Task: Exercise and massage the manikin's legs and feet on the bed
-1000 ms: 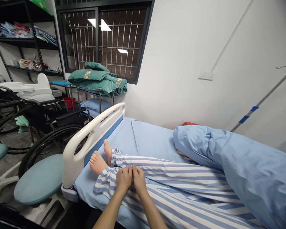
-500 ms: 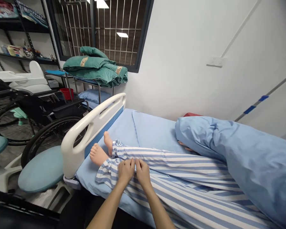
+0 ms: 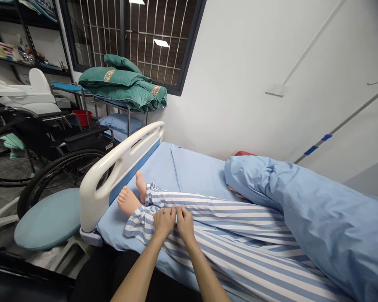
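Footboard (image 3: 126,163) at left, likely there to close off the bed (image 3: 195,167); striped trousers (image 3: 236,247) lie lengthwise on the mattress. Our left hand (image 3: 164,220) and right hand (image 3: 185,221) sit side by side on the near lower leg, fingers curled, apparently to work one spot; can't tell if the grip pinches cloth. Quilt (image 3: 327,209) seems bunched right to leave legs uncovered; no writing we can read.

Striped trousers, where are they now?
In the head view, the striped trousers stretch across lower centre and right, from the feet to the blanket, beneath left hand and right hand.
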Motion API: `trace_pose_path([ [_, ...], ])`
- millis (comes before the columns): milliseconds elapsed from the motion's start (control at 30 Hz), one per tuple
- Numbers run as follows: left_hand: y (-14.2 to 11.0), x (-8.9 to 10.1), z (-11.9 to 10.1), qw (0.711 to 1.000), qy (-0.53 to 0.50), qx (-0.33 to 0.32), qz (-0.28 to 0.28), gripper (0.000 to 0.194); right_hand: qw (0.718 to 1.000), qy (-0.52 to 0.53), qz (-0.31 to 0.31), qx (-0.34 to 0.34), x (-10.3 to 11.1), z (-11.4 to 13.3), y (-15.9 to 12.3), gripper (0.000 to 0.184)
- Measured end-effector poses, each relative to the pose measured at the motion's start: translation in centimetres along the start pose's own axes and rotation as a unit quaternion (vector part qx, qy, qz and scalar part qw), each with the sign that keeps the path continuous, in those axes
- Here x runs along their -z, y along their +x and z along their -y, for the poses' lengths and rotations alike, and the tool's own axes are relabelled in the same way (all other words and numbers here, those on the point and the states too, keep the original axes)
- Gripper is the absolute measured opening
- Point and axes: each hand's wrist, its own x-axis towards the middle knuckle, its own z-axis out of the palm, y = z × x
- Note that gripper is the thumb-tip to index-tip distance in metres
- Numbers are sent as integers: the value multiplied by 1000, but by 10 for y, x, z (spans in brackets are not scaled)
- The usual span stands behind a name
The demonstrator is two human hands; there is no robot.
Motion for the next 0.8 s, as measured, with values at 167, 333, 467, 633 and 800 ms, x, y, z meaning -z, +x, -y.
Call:
trace_pose_path([
  [167,1,-5,2,1000,5,-9,-2,49,1000,-18,-8,7,-1,0,0,39],
  [333,-1,2,4,999,0,-24,29,50,999,-41,-9,20,-1,2,-3,40],
  [467,-1,13,6,995,-5,-63,74,45,997,-74,-1,26,-1,5,-6,38],
  [633,-4,19,8,991,-10,-89,97,36,995,-98,7,28,0,9,-8,39],
  [800,-6,17,11,990,-39,-95,97,30,992,-124,-1,36,1,12,-9,38],
])
